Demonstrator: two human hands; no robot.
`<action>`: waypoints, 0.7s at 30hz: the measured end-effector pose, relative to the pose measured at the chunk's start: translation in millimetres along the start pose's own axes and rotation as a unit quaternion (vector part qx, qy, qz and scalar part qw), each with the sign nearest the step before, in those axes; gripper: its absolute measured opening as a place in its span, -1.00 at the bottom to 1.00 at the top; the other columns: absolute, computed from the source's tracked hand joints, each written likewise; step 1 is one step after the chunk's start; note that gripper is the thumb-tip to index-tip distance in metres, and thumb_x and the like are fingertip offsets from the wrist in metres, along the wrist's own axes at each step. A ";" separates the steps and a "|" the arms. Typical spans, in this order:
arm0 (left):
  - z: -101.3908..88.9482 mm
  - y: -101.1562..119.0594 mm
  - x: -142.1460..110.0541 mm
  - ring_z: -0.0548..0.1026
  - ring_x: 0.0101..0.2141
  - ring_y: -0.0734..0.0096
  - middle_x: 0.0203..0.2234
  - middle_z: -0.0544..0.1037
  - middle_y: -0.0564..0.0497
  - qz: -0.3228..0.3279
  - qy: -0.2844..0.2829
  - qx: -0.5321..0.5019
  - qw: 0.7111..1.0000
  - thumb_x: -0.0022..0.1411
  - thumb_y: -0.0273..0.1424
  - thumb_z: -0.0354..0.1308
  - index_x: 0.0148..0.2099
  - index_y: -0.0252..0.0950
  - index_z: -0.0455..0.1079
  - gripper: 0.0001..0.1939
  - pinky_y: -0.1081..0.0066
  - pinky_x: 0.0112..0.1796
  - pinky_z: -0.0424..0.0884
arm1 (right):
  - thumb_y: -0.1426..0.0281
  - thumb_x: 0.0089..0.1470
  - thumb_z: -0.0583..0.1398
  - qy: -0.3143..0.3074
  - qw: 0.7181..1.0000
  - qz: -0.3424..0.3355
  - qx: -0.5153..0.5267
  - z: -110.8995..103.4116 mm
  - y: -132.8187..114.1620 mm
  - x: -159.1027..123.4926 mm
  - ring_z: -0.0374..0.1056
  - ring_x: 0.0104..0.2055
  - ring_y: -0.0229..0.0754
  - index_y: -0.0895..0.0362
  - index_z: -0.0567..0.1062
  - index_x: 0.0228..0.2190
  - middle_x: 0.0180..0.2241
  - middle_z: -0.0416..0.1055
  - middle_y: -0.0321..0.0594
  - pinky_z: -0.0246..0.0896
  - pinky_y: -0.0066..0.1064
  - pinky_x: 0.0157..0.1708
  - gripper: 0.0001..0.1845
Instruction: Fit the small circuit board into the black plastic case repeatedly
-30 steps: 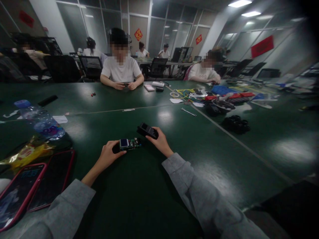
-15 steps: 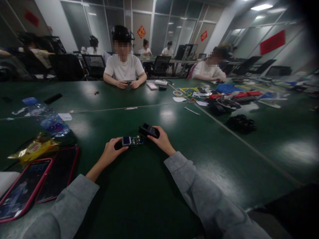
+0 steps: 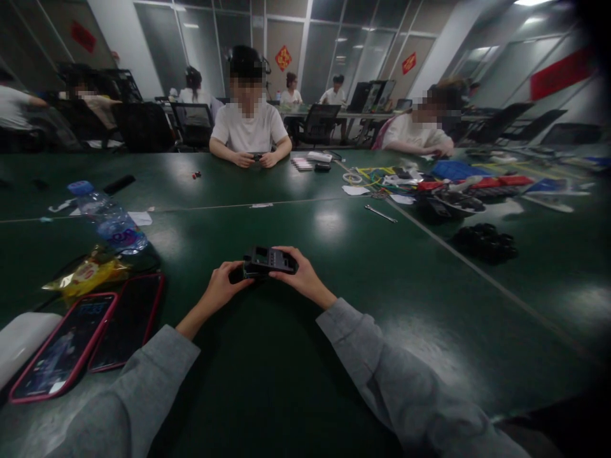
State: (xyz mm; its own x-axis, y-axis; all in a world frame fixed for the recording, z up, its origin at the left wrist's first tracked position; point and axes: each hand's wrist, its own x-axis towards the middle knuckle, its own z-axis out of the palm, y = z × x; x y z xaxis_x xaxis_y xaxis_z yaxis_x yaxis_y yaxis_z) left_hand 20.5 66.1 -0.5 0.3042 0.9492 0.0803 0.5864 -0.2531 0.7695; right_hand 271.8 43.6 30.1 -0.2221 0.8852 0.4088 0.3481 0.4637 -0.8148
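Observation:
Both my hands meet over the dark green table (image 3: 296,381). My right hand (image 3: 298,277) grips a black plastic cover (image 3: 270,259) with small buttons on it and holds it over the device in my left hand. My left hand (image 3: 222,287) is closed round the end of that small black device (image 3: 237,274), whose circuit board is now hidden under the cover. The two parts touch or nearly touch. Grey sleeves cover both forearms.
Two red-cased phones (image 3: 90,334) lie at the near left, with a yellow snack bag (image 3: 86,275) and a water bottle (image 3: 109,222) behind them. A wrench (image 3: 380,214), cables and black parts (image 3: 484,242) are at the right. People sit across the table (image 3: 251,127).
My right hand has brought the black cover leftward over the device in my left hand, hiding the green circuit board and its small screen. The view has shifted slightly.

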 end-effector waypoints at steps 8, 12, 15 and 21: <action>-3.4 7.9 -1.5 0.47 0.00 0.10 -0.01 0.50 -0.18 0.015 -0.006 -0.061 0.998 0.12 -0.17 0.29 0.10 -0.31 0.35 -0.45 0.04 0.05 0.35 | 0.28 -0.08 0.40 -0.052 0.998 -0.005 0.024 3.2 15.2 9.1 0.31 0.04 -0.04 -0.04 0.37 0.06 -0.01 0.38 -0.18 0.21 -0.06 0.08 -0.35; -2.4 8.9 -1.9 0.46 0.02 0.14 -0.01 0.50 -0.15 0.039 0.001 -0.116 0.992 0.10 -0.25 0.32 0.12 -0.27 0.31 -0.44 0.03 0.06 0.33 | 0.28 -0.07 0.39 -0.081 0.994 0.013 0.071 5.6 19.1 9.7 0.30 0.09 -0.05 -0.05 0.35 0.07 0.03 0.36 -0.18 0.18 -0.06 0.12 -0.35; -0.2 6.5 -1.7 0.45 0.03 0.15 0.01 0.47 -0.15 0.052 0.012 -0.162 0.985 0.10 -0.30 0.32 0.16 -0.23 0.25 -0.40 0.03 0.08 0.31 | 0.29 -0.07 0.38 -0.087 0.991 0.012 0.099 7.9 18.1 10.5 0.31 0.10 -0.07 -0.05 0.34 0.06 0.04 0.35 -0.19 0.18 -0.07 0.13 -0.36; -7.9 16.4 -3.2 0.49 -0.03 0.12 0.10 0.37 -0.21 0.000 -0.025 -0.236 0.971 0.09 -0.33 0.33 0.16 -0.23 0.23 -0.39 0.00 0.02 0.36 | 0.30 -0.08 0.39 -0.063 0.991 0.015 0.116 14.6 17.7 8.8 0.34 0.04 -0.09 -0.02 0.33 0.01 -0.02 0.36 -0.21 0.23 -0.11 0.09 -0.38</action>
State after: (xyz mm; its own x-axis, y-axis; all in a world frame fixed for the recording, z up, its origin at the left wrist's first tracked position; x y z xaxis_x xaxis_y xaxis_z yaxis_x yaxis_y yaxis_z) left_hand 23.2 60.4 16.8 0.3472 0.9360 0.0579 0.1802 -0.1272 0.9754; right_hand 262.7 59.1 13.3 -0.3320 0.8796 0.3406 0.1404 0.4032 -0.9043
